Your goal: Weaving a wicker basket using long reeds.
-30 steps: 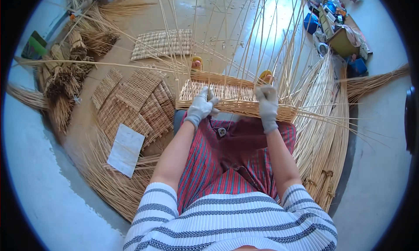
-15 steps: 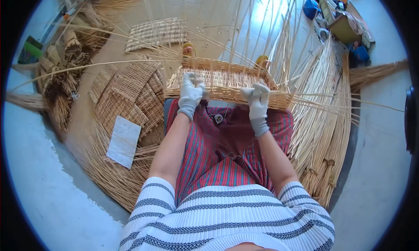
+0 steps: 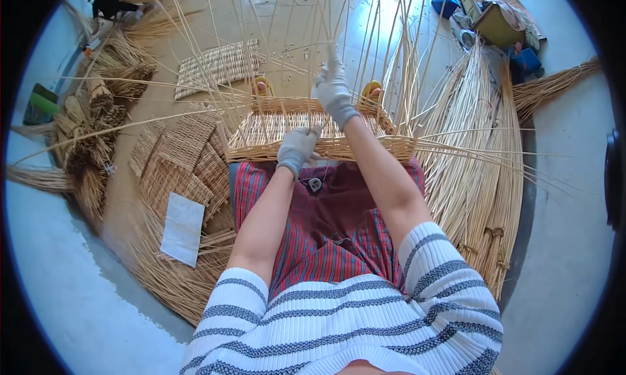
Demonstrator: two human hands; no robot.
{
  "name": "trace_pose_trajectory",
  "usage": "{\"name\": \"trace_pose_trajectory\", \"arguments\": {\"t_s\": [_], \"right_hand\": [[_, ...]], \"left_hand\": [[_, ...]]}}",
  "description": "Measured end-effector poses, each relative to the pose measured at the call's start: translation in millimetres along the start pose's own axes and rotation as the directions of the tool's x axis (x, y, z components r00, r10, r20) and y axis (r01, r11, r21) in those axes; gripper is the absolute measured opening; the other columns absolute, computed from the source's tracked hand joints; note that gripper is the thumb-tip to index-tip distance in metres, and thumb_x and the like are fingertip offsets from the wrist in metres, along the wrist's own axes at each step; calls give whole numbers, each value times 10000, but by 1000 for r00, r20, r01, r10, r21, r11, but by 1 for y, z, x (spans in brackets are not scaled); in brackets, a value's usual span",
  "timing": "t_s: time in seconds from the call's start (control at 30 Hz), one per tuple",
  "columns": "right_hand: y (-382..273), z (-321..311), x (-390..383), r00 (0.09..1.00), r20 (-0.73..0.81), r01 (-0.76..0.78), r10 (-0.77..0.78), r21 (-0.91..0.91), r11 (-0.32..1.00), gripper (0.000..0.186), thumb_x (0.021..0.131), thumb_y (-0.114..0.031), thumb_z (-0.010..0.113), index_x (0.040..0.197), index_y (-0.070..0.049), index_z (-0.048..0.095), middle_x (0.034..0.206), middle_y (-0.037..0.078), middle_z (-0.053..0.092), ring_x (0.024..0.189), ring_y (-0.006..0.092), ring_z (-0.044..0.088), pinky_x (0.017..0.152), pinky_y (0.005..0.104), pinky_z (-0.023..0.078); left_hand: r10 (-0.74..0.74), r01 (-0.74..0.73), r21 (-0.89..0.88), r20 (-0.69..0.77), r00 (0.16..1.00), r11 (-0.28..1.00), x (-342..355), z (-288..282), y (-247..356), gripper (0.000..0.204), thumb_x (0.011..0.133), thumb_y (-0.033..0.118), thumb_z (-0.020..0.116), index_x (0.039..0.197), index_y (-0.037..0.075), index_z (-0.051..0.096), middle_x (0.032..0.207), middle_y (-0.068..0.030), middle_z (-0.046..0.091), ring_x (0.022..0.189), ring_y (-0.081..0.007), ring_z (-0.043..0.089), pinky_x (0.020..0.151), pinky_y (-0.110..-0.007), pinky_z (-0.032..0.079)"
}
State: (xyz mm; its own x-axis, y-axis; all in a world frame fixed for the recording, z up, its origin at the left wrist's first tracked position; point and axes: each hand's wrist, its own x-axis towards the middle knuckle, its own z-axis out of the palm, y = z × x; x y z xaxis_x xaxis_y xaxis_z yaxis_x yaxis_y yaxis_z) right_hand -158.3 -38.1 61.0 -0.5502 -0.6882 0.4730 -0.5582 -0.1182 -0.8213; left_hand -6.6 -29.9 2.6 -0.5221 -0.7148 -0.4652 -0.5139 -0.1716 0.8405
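The left hand (image 3: 298,148), in a whitish work glove, is gripping the near wall of a rectangular wicker basket (image 3: 251,154), its fingers closing over the rim near the middle. The right hand (image 3: 334,91), gloved likewise, is hovering above the basket's far wall among the upright stakes (image 3: 394,29), its fingers pointing up and away; whether they are pinching a stake, I cannot tell, as the fingertips are blurring. The basket is lying across the near edge of the person's knees, over a red striped cloth (image 3: 326,251), with its open side facing up, and long loose rods are sticking out from its left and right ends. Two yellow slippers (image 3: 372,90) are showing just beyond its far wall. On the left, overlapping woven panels (image 3: 189,150) are lying on the floor, a white sheet (image 3: 182,229) is resting nearer, and another woven panel (image 3: 218,68) is lying farther off. Pale rods (image 3: 469,160) are spreading along the right side, while darker bundles (image 3: 98,124) are leaning at the far left, where another person (image 3: 107,2) in black is sitting.
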Motion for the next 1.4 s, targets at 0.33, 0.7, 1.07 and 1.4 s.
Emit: {"name": "trace_pose_trajectory", "arguments": {"t_s": [0.33,0.7,1.07,1.4], "right_hand": [[85,-183,-184,859,-65,-322,508,701,636,133,1019,-154,592,1117,-86,651,1060,65,717,919,168,710,679,232,582],[32,-129,6,996,40,-67,83,-305,950,464,915,-102,599,1364,-136,487,1127,185,628,998,354,641,885,450,526],[75,-289,-166,774,-203,-500,600,386,775,152,1005,-155,608,1094,-41,653,1010,62,721,909,156,703,725,262,557],[63,-252,-40,999,-51,-53,18,-858,511,502,878,-252,686,1361,-160,584,1054,166,694,1019,351,649,908,464,489]], "left_hand": [[754,-649,447,-572,322,616,-15,23,22,255,953,79,586,1203,52,540,800,-97,683,675,-312,663,670,-453,533],[17,-11,-106,61,998,994,4,92,49,380,1010,446,536,879,91,568,561,-88,609,406,-194,575,376,-353,451],[625,-633,26,-189,757,774,-6,139,86,197,991,123,570,1166,43,528,869,-125,655,502,-265,627,469,-407,530],[149,-84,-293,206,967,952,6,188,80,133,991,195,636,1016,76,581,758,-30,633,443,-144,584,364,-322,485]]}}
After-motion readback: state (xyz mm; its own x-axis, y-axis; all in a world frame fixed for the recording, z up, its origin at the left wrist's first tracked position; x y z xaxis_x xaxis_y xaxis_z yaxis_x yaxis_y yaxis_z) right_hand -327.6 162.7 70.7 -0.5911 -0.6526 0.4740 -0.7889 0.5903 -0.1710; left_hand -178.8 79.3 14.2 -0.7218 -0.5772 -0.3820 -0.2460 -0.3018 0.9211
